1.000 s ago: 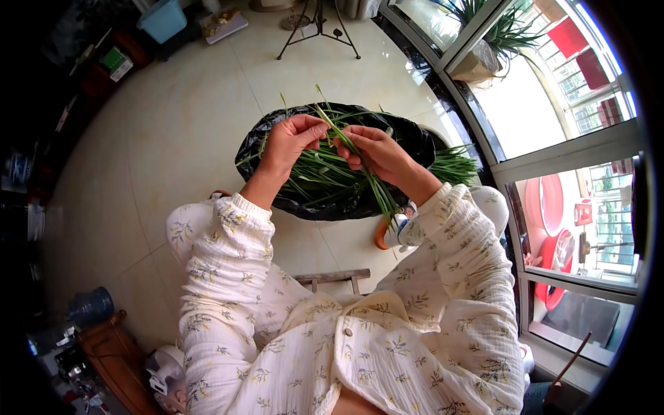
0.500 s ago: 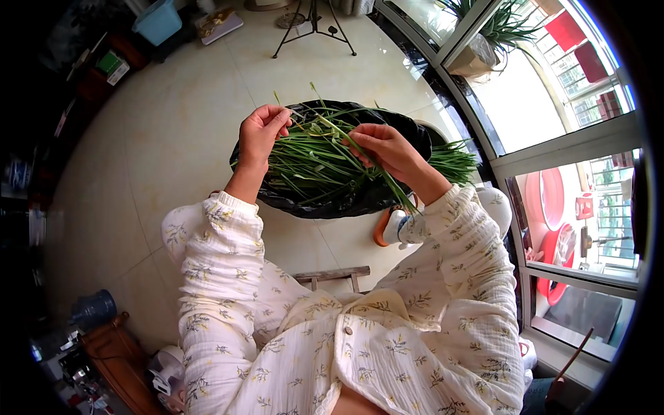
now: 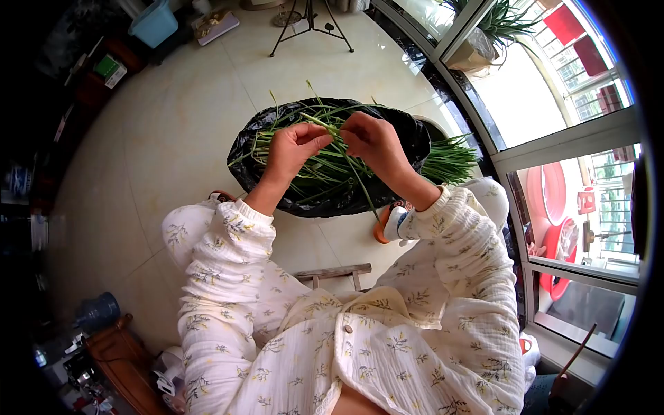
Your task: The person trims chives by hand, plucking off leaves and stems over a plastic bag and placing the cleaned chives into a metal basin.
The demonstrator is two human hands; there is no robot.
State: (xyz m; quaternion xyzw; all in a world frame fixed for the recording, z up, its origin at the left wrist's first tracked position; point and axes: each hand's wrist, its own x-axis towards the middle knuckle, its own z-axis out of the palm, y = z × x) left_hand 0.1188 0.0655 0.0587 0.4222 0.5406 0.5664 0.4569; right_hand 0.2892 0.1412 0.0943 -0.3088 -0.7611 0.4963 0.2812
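My right hand (image 3: 377, 142) pinches a few long green chives (image 3: 315, 120) between thumb and fingertips. Their pale ends point up and to the left, and a blade hangs down toward my foot. My left hand (image 3: 294, 153) meets it from the left, thumb and forefinger closed on the same chives. Below both hands lies a black plastic bag (image 3: 321, 207), its mouth spread wide. A loose heap of chives (image 3: 325, 169) fills it, partly hidden by my hands. More chives (image 3: 448, 162) stick out in a thick bunch at the bag's right side.
A wooden stool or frame (image 3: 335, 272) stands between my legs on the tiled floor (image 3: 187, 131). Black tripod legs (image 3: 311, 29) are at the far side. Glass doors (image 3: 553, 149) run along the right, and a blue water bottle (image 3: 97, 311) is at lower left.
My left hand has come right and down to join the right hand at the chives. My right hand has shifted slightly left and up.
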